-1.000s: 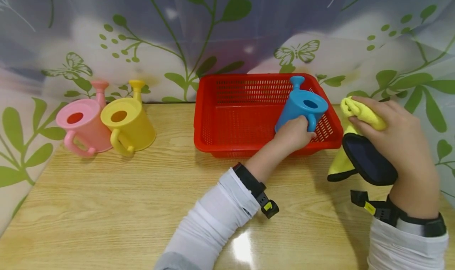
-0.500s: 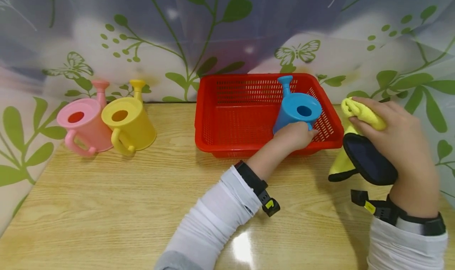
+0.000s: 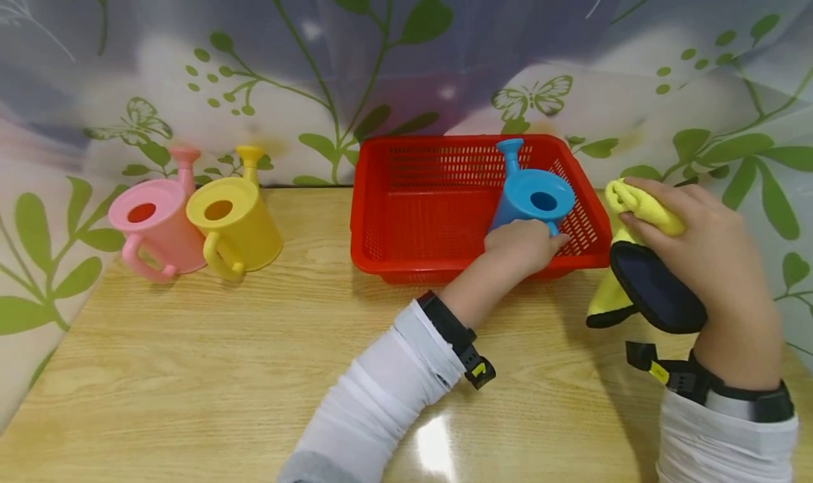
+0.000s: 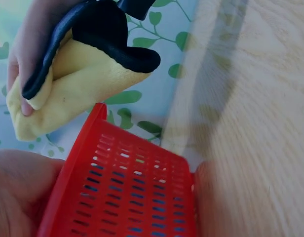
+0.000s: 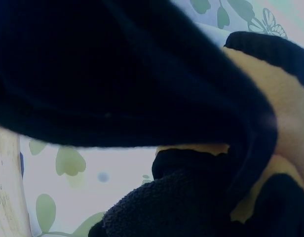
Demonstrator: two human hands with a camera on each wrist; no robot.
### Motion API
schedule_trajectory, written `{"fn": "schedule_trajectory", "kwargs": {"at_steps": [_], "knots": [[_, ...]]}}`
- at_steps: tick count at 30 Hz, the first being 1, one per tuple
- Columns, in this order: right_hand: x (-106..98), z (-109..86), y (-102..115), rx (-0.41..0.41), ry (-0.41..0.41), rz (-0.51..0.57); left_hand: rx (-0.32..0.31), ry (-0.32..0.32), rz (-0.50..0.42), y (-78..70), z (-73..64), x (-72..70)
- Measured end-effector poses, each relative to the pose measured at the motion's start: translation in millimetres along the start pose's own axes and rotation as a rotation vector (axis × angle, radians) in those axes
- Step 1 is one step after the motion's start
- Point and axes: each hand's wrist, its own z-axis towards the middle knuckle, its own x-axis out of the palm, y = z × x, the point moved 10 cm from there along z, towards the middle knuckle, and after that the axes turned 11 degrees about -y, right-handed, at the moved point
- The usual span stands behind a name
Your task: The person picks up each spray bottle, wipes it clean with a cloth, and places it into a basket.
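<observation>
In the head view a blue watering can (image 3: 532, 190) stands inside the right end of the red basket (image 3: 419, 265), its spout toward the back. My left hand (image 3: 521, 246) reaches over the basket's front rim and grips the can's handle, which the hand mostly covers. To the right of the basket my right hand (image 3: 718, 239) holds a folded yellow cloth (image 3: 644, 207) with dark trim, bunched between thumb and fingers above the table. In the left wrist view the cloth (image 4: 78, 84) hangs beyond the basket's slotted wall (image 4: 127, 182). Dark fabric (image 5: 117, 74) fills much of the right wrist view.
A pink watering can (image 3: 159, 222) and a yellow watering can (image 3: 238, 222) stand side by side at the back left of the wooden table (image 3: 190, 370). A curtain (image 3: 444, 66) printed with leaves and butterflies hangs right behind the basket.
The blue can has shifted slightly left and turned in the basket, its spout swinging left, with my left hand on its handle. My right hand and the cloth have stayed nearly still.
</observation>
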Motion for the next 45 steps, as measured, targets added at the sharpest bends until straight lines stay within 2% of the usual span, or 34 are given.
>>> {"fn": "schedule_trajectory", "kwargs": {"at_steps": [2,4,7,10,12,15,17,20,22,25,28,30,34,39,42,45], "knots": [[3,-0.3,-1,0.010,0.019,-0.009,0.008,-0.027,0.018,3.9,-3.4,-7.0],[4,-0.5,-1,0.018,0.030,-0.009,0.040,-0.062,-0.002,9.6,-10.1,-17.2],[6,-0.7,0,0.022,0.035,0.003,0.141,-0.134,-0.116,22.2,-27.9,-39.9],[7,-0.4,2,0.014,0.037,0.009,0.217,-0.207,-0.229,44.4,-52.1,-68.9],[7,0.1,3,0.000,0.030,0.008,0.215,-0.265,-0.282,65.7,-67.5,-89.3],[6,0.6,5,-0.013,0.025,0.002,0.168,-0.368,-0.303,105.3,-86.9,-116.2],[8,1.0,6,-0.018,0.030,-0.003,0.135,-0.429,-0.310,135.9,-97.1,-128.2],[9,1.3,8,-0.030,0.026,-0.002,0.066,-0.471,-0.293,184.8,-109.8,-137.6],[10,1.3,10,-0.040,0.019,-0.003,0.004,-0.496,-0.309,218.7,-118.6,-141.5],[10,1.0,10,-0.053,0.008,-0.008,-0.075,-0.579,-0.351,265.1,-133.6,-146.2],[11,1.1,8,-0.047,0.015,-0.014,-0.136,-0.657,-0.436,303.7,-148.0,-144.7],[11,1.3,7,-0.044,0.022,-0.019,-0.171,-0.669,-0.485,324.0,-155.4,-138.4],[10,1.0,7,-0.043,0.024,-0.018,-0.219,-0.651,-0.533,353.3,-163.4,-123.3],[10,-0.1,6,-0.021,0.038,-0.014,-0.311,-0.562,-0.633,384.7,-161.1,-108.0],[8,-0.1,8,-0.029,0.026,-0.019,-0.355,-0.492,-0.682,396.8,-154.7,-105.2],[6,0.4,10,-0.041,0.011,-0.020,-0.377,-0.448,-0.695,403.7,-148.9,-107.6]]}}
